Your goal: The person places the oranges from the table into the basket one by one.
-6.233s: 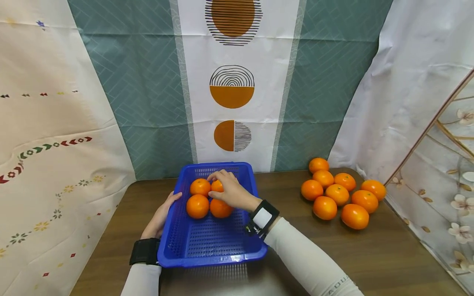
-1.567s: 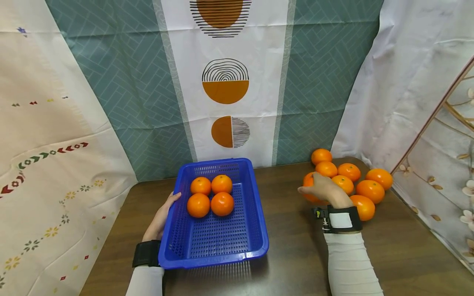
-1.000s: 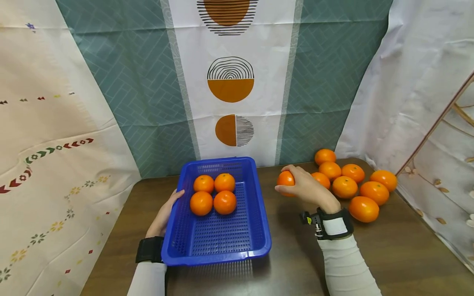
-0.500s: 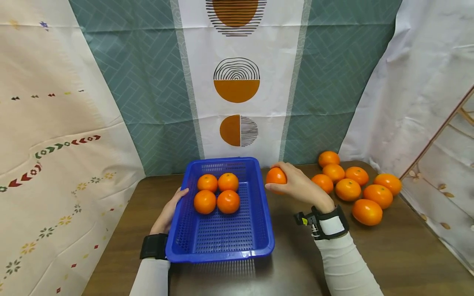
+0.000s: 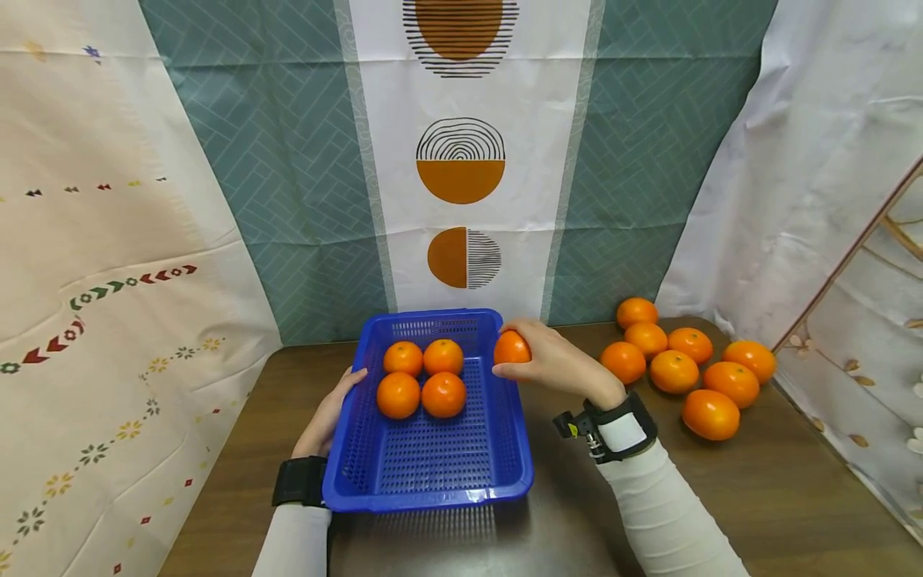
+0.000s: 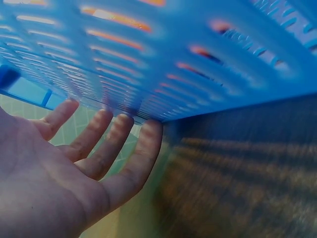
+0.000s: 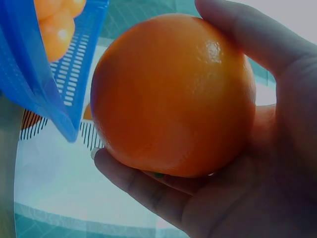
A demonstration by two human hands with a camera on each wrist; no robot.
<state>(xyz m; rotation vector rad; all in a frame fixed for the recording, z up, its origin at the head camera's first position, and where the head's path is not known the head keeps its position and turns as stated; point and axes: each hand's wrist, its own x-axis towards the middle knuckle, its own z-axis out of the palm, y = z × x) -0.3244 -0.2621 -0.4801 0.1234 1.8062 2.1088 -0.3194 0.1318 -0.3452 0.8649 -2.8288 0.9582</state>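
Note:
A blue perforated plastic basket (image 5: 436,457) stands at the middle of the table, with several oranges (image 5: 399,395) grouped in its far left part. My left hand (image 5: 326,417) holds the basket's left side, the thumb at the rim and the fingers against the outer wall. In the left wrist view the fingertips (image 6: 151,131) touch the slotted wall. My right hand (image 5: 551,361) grips one orange (image 7: 173,96) between thumb and fingers. That orange is beside the basket's far right rim. A small green stem spot shows underneath it in the right wrist view.
Several more oranges (image 5: 674,371) lie close together on the right part of the brown wooden table (image 5: 584,513). A patterned cloth (image 5: 461,240) hangs behind the table's far edge. Light printed cloths (image 5: 130,361) flank both sides.
My right hand reached the pile on the right, took an orange and carried it left to the basket rim. The pile is one fewer. My left hand has stayed on the basket.

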